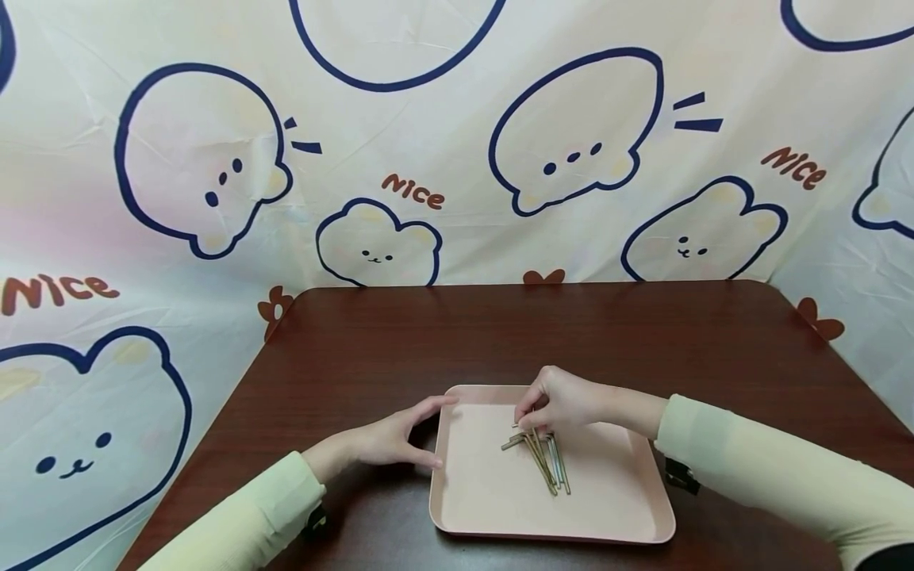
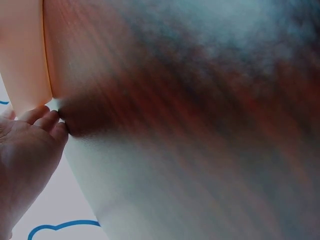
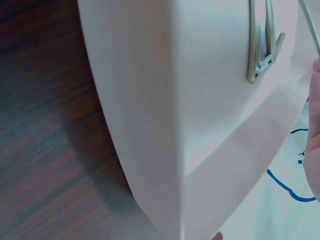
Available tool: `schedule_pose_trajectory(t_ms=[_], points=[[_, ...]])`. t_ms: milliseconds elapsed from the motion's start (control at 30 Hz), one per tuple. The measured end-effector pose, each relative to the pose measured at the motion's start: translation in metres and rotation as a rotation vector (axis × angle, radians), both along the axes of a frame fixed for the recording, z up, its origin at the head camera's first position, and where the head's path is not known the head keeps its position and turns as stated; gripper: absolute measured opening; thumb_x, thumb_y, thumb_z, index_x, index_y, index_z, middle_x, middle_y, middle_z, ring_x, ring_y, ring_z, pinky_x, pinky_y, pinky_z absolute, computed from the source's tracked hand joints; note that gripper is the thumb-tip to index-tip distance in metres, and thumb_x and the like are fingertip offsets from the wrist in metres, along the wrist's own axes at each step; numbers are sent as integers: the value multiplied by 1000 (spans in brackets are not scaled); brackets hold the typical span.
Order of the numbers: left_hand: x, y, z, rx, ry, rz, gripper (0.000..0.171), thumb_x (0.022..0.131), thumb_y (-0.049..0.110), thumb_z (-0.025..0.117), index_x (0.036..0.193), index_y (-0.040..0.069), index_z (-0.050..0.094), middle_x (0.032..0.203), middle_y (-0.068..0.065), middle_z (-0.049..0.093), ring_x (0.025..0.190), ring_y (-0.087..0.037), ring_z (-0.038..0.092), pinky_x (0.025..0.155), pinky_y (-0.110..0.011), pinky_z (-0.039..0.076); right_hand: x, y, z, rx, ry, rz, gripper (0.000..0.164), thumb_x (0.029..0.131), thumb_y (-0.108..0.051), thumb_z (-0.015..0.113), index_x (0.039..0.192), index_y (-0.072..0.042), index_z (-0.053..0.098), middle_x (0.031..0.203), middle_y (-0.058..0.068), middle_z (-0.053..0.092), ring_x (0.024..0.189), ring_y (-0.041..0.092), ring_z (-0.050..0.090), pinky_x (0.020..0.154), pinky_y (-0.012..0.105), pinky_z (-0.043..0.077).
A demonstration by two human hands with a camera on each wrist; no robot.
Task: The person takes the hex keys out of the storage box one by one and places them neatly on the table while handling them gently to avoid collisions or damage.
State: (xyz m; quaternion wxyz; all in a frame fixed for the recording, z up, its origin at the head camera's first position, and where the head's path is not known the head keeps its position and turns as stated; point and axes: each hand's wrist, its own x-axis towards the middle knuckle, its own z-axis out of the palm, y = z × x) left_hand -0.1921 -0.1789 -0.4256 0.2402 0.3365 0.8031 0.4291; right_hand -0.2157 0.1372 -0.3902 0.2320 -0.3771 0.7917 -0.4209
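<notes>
Thumb + fingers of my R hand (image 1: 564, 396) pinch a thin gold-col. rod (image 3: 308, 22), seen best at the upper R edge of the R wrist view; can't tell its full shape, my fingers hide part. In the head view this hand is R of centre, lower half, over the far part of the tray (image 1: 493, 507).

Just below my fingertips, approx. mid-tray, is a small heap of L-bent metal rods (image 1: 540, 464), some gold-col., some silvery, crossing + touching, long ends mostly toward the bottom of the frame. Exact no. unclear, they overlap.

My L hand (image 1: 389, 438) is left of the tray, lower centre-left, fingers extended, thumb apart, tips touching the tray's L rim; no rod in it. L wrist view has this hand at the left edge, tips by the tray, most of the rest blurred.

Tray is pale pink, rounded corners, low rim, flat on the dark brown wood-look table (image 1: 357, 349), bottom centre-right. Pale yellow-green sleeves (image 1: 757, 456) come in from lower L + R. Behind, across the upper half, a pale cloth (image 1: 464, 143) w/ blue-outlined bears + "Nice" in reddish-brown.
</notes>
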Motion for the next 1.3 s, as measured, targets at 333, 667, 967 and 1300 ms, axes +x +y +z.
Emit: schedule_pose_trajectory(t_ms=[333,667,967,1300], points=[[1,0,1,6,-10,2,84,84,20,79,151,16,29,156,-3,27,143,-16,19,113,-42,15,-13,-1,16,-24,18,36,10,86,4,69,95,6,74,84,17,71,65,25,68,65,38,56],[1,0,1,2,-24,12,83,84,20,79,151,18,29,155,-4,27,142,-16,21,113,-47,15,-20,-6,28,48,163,-19,8,86,-6,74,93,-6,78,80,-6,71,69,12,60,59,21,47],[0,0,0,-5,-22,8,84,84,21,79,151,16,28,156,-2,27,141,-16,22,113,-47,15,-33,-4,32,22,205,-5,10,87,-5,72,96,-3,77,86,4,73,76,12,66,70,26,53],[1,0,1,-15,-13,6,83,84,21,78,151,16,29,156,-2,27,141,-16,21,113,-45,15,-50,-8,41,40,209,-46,11,88,-4,72,97,-3,77,87,5,73,75,14,66,71,27,54]])
